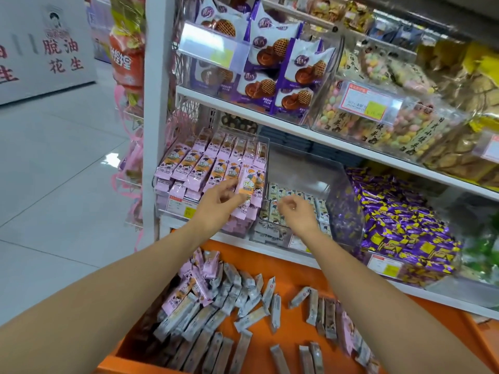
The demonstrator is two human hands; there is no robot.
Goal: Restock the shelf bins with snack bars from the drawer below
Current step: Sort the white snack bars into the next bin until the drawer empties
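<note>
My left hand (216, 209) pinches a pink snack bar (247, 184) and holds it upright against the front of the clear left bin (172, 203), which is packed with rows of pink bars (199, 163). My right hand (297, 214) hovers with loosely curled fingers and holds nothing, just in front of the neighbouring clear bin (305, 168), where white-wrapped bars (275, 209) lie low. Below, the open orange drawer (291, 268) holds several loose pink and grey bars (232, 298).
A bin of purple-and-yellow candies (399, 228) stands to the right on the same shelf. The shelf above (270, 114) carries purple waffle-cookie packs (270, 68) and coloured puffs (378, 122). Pink ribboned bags (132, 168) hang on the shelf's left end; tiled floor (54, 184) lies to the left.
</note>
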